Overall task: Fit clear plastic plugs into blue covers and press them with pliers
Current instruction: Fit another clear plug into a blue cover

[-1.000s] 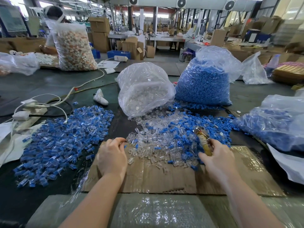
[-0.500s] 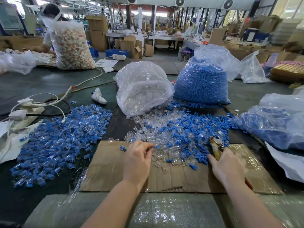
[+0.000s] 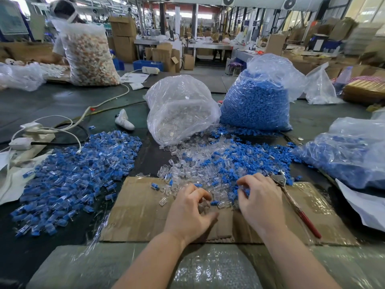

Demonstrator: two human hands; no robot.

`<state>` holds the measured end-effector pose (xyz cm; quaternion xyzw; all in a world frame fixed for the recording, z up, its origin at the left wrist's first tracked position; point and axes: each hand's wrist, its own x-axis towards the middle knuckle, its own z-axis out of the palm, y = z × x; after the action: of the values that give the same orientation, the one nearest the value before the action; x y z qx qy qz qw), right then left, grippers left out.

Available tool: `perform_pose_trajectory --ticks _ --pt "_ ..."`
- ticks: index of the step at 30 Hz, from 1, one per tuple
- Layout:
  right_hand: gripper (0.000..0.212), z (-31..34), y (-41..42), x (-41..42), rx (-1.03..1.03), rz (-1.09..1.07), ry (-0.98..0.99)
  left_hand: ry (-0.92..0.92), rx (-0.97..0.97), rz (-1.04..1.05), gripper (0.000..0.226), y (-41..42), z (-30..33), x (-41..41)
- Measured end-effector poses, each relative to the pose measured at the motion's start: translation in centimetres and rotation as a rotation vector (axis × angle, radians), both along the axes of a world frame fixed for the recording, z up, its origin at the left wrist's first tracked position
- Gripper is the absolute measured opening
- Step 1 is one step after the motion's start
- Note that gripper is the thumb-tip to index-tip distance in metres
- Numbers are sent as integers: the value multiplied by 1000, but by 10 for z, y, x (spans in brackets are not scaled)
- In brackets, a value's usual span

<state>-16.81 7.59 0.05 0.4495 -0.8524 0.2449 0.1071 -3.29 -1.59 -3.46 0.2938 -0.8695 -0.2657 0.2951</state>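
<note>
A mixed heap of clear plastic plugs (image 3: 200,163) and blue covers (image 3: 256,157) lies at the far edge of a cardboard sheet (image 3: 137,211). My left hand (image 3: 187,213) hovers at the heap's near edge, its curled fingers pinching a clear plug (image 3: 204,206). My right hand (image 3: 261,203) is just beside it, fingertips curled on a blue cover (image 3: 247,192). The pliers (image 3: 300,213) with red handles lie on the cardboard to the right of my right hand, and no hand holds them. A pile of assembled blue-and-clear pieces (image 3: 73,176) spreads out on the left.
Behind the heap stand a bag of clear plugs (image 3: 181,109) and a bag of blue covers (image 3: 256,101). Another bag of blue parts (image 3: 352,155) lies at the right. Cables and a power strip (image 3: 31,136) sit at the left. A person works behind a large bag (image 3: 89,53) far left.
My right hand has laid the pliers down on the cardboard and moved left into the heap. My left hand has come right from beside the assembled pile to the heap.
</note>
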Motion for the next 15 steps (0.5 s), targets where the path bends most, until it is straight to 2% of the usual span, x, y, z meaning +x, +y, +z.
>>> perform_pose_trajectory --ticks 2,6,15 --pt "17 -2 -2 2 84 22 4 -29 7 -21 31 -1 -1 0" --pt "20 -6 -4 1 164 4 9 3 43 -17 23 -3 1 -3" --pt "15 -15 -16 0 164 -33 82 68 97 114 15 -4 0 -19"
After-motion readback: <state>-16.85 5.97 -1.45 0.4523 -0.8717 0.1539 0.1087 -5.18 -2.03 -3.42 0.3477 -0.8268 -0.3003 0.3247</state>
